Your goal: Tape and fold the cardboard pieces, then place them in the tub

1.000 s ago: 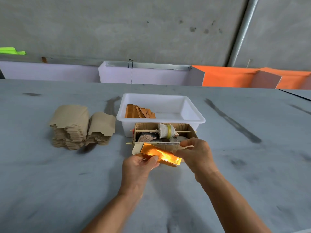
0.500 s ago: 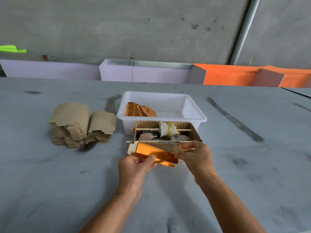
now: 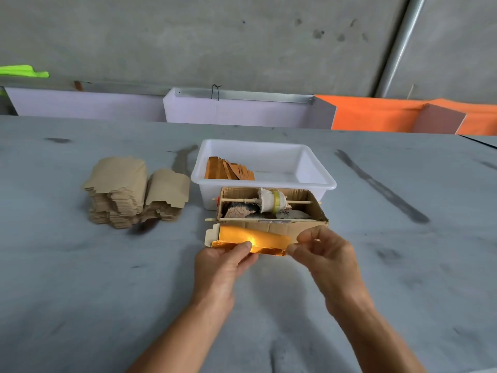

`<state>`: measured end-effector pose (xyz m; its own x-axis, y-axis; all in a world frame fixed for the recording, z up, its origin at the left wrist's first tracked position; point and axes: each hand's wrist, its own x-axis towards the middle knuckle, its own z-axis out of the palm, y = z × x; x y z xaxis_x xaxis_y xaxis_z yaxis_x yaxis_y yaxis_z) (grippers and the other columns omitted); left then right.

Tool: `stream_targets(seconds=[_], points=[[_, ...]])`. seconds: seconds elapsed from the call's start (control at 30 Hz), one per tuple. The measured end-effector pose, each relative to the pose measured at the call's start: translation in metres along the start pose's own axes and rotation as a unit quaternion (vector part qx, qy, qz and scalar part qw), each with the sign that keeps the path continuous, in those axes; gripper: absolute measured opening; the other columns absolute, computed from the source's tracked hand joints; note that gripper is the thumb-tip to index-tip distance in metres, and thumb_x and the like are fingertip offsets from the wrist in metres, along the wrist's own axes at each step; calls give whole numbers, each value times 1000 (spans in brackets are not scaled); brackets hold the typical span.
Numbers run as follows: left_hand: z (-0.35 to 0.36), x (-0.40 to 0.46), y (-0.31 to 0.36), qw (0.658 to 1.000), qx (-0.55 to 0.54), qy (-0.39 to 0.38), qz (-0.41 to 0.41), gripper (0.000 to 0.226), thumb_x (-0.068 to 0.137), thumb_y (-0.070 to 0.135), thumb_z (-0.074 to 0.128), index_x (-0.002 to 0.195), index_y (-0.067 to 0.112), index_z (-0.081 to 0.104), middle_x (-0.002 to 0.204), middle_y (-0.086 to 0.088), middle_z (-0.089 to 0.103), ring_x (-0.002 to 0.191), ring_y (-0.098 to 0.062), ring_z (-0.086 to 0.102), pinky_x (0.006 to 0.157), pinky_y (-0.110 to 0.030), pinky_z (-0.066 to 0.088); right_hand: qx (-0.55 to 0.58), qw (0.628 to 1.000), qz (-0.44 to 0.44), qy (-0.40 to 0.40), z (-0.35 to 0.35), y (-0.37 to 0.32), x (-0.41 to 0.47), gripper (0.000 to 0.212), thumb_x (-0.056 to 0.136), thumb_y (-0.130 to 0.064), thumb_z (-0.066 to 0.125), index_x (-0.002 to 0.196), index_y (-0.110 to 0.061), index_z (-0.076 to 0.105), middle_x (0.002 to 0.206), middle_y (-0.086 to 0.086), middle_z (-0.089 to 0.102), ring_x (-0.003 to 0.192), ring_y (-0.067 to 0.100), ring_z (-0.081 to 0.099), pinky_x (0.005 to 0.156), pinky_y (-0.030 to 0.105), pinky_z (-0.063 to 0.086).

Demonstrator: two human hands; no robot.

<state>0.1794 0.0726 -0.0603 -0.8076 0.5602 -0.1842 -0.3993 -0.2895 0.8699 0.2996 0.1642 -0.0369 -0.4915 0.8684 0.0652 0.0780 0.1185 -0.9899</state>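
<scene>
The grey bench [image 3: 80, 278] carries everything, with the white tub [image 3: 317, 173] toward its far edge, near the middle; a row of finished orange pieces [image 3: 228, 170] leans in the tub's left end, and the rest of it looks free. Left of the tub, well apart from the hands, sits the stack of flat brown cardboard blanks [image 3: 129, 192]. Touching the tub's near wall is a cardboard dispenser box [image 3: 306, 219] with a tape roll [image 3: 271, 201] threaded on a stick across its top. Just in front of that box, held slightly above the bench, is the gold-faced cardboard piece [image 3: 252, 238], partly folded, a pale tab showing at its left end. The left hand [image 3: 223, 267] grips its near edge, thumb on top; the right hand [image 3: 325, 254] pinches its right end between thumb and fingers, close to the box's front lip. The step in hand looks like taping. To do it well, keep the left grip firm so the fold stays closed, draw the tape straight across the seam, and press along the crease before carrying the piece to the tub.
</scene>
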Motion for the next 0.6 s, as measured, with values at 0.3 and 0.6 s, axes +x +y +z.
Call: stream_targets(seconds=[0.3, 0.6], points=[[13, -18, -9, 996, -44, -23, -69, 7, 81, -3, 64, 85, 2, 67, 78, -16, 73, 68, -28, 71, 59, -32, 59, 120, 990, -37, -57, 15, 4, -26, 11, 76, 10, 69, 78, 0, 66, 62, 5, 66, 64, 15, 63, 65, 24, 51], [10, -20, -9, 997, -15, 1, -77, 4, 81, 0, 67, 77, 2, 66, 67, -10, 71, 59, -20, 69, 52, -27, 55, 90, 992, -23, -89, 17, -1, -29, 17, 77, 5, 70, 84, -10, 70, 67, 6, 70, 69, 15, 67, 69, 24, 50]])
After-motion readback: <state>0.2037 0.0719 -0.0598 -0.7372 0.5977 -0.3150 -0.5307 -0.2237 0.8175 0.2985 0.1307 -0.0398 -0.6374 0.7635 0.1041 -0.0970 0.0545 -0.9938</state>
